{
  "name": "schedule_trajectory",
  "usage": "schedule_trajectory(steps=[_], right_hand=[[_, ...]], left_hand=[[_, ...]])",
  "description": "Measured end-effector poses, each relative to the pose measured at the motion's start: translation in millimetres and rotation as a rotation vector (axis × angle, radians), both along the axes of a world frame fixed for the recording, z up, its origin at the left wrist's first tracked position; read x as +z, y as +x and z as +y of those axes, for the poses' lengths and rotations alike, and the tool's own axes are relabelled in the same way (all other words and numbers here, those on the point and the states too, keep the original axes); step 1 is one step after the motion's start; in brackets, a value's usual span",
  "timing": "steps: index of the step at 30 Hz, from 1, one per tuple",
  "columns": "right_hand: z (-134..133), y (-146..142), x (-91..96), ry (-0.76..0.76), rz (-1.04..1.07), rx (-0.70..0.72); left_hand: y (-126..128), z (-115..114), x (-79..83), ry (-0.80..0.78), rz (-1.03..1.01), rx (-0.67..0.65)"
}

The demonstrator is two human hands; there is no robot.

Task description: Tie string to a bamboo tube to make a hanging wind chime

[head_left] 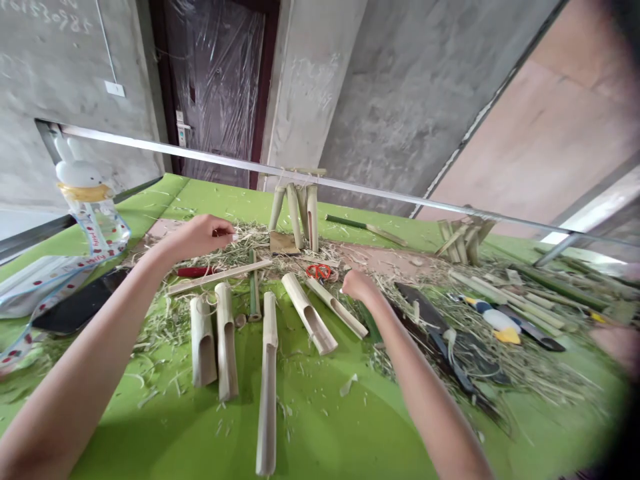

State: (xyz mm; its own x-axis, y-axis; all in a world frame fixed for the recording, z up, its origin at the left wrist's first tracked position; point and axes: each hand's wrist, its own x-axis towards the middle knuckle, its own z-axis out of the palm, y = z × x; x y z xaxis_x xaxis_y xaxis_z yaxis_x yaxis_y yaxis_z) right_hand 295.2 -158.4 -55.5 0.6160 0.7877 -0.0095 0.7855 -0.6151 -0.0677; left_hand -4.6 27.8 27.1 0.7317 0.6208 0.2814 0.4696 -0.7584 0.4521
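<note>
My left hand (203, 239) hovers over the shavings at the left, fingers curled in toward the thumb; anything between them is too small to make out. Below it lie a red-handled object (195, 272) and a flat bamboo strip (220, 277). Closed in a fist, my right hand (359, 285) is beside the narrow cut bamboo piece (340, 308) and the orange loops (319, 271), its inside hidden. Between my forearms lie cut bamboo tubes: a wide one (310, 317), a long one (269, 380) and two shorter ones at left (203, 343) (227, 343).
A bamboo stand (295, 213) rises at the back beside a metal rail (225, 160). Right of me are a dark blade (423, 307) and a white-and-yellow-handled tool (495, 322). A phone (75, 310) and rabbit-topped bottle (93, 200) are left. Another person's hand (617, 343) shows blurred.
</note>
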Motion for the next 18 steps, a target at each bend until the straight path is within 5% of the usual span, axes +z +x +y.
schedule_trajectory(steps=[3,8,14,18], right_hand=[[-19.3,-11.5,29.4,0.075,0.021,0.026],[-18.5,-63.9,64.4,0.56,0.246,0.265],[11.0,-130.2,76.5,0.901,0.291,0.56],[15.3,-144.4,74.1,0.942,0.142,0.611]], left_hand=[[2.6,-10.1,4.8,-0.014,-0.113,-0.032],[7.5,-34.8,7.0,0.025,-0.357,-0.062],[-0.1,-48.8,8.2,0.293,-0.54,0.16],[-9.4,-43.6,9.3,0.226,-0.513,0.258]])
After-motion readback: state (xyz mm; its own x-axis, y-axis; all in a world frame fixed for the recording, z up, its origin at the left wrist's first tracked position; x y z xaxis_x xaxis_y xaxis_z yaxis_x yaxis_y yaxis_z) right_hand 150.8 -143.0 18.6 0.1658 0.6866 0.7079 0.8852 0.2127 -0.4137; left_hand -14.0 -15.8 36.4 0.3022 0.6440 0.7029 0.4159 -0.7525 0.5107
